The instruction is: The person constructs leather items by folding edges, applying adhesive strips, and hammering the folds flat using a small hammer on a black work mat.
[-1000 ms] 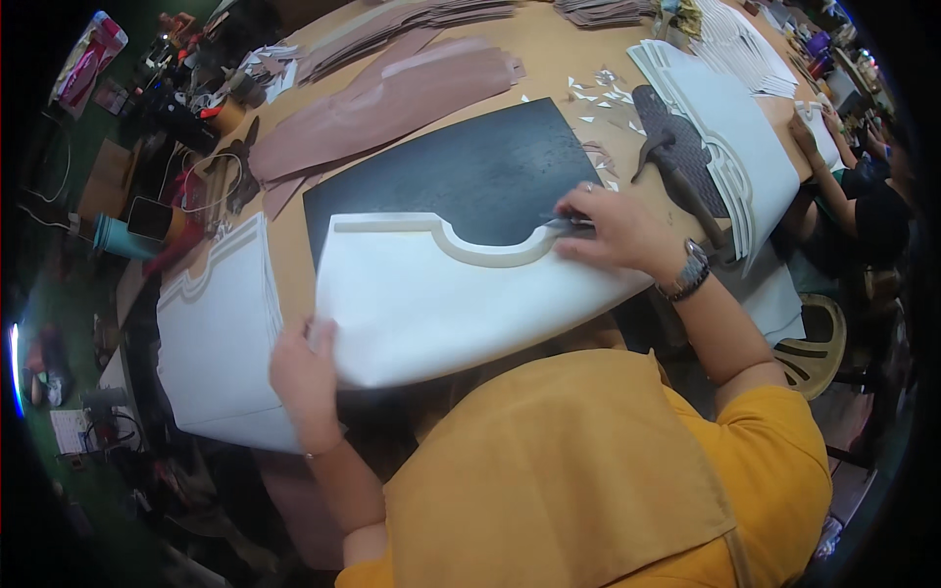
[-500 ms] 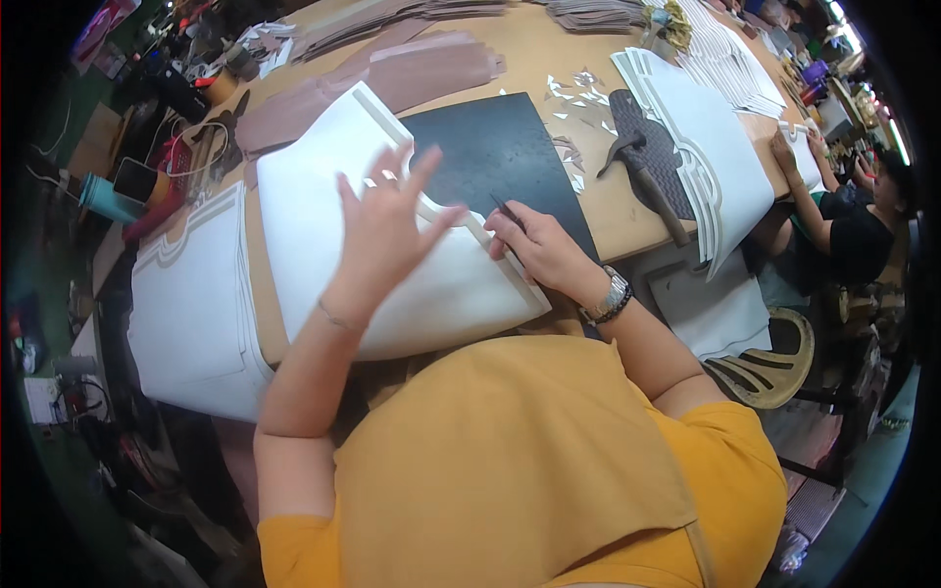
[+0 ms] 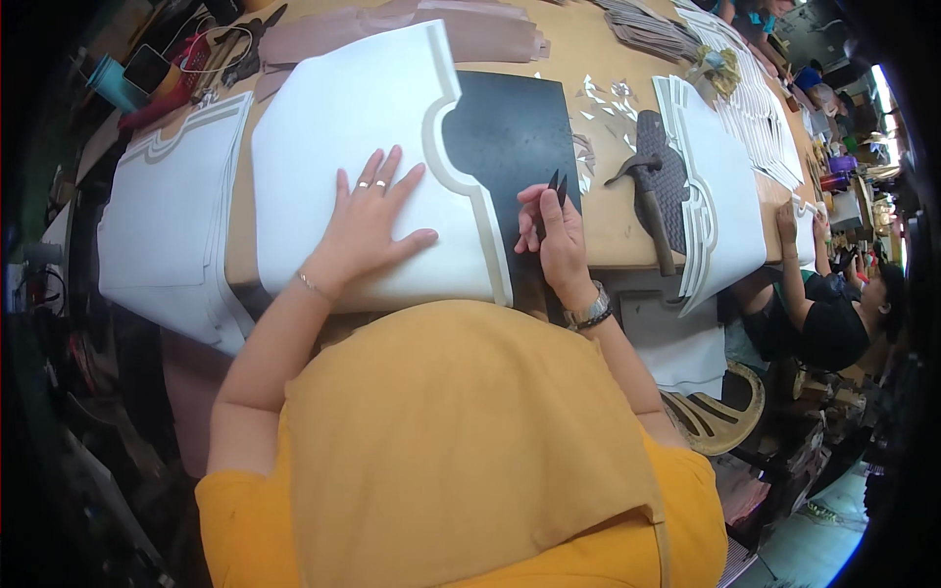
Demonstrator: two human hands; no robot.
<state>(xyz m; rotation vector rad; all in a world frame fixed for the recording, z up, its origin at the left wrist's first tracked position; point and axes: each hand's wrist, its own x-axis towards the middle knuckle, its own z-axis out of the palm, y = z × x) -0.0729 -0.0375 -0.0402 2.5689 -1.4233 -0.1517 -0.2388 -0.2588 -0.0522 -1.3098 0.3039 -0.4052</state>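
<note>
A white sheet panel (image 3: pixel 323 108) with a grey-beige border along its curved, notched right edge lies in front of me. My left hand (image 3: pixel 368 216) rests flat on it, fingers spread, two rings showing. Just right of the panel's lower right edge, my right hand (image 3: pixel 554 235) is closed round small dark snips (image 3: pixel 559 186). Their two pointed blades stick up past my fingers, slightly apart; the grip is hidden in my palm. Partly beneath the panel is a black board (image 3: pixel 515 127).
Stacked white panels lie left (image 3: pixel 176 206) and right (image 3: pixel 725 186). A hammer (image 3: pixel 652 206) rests on a dark woven pad (image 3: pixel 659 142) near small white scraps (image 3: pixel 613 108). Mauve-brown sheets (image 3: pixel 392 39) lie at the back. Another person (image 3: pixel 833 314) works at far right.
My left hand has come down from above the panel and now lies flat on it. The panel has turned to stand more upright in view. My right hand has moved off its edge, snips tilted up.
</note>
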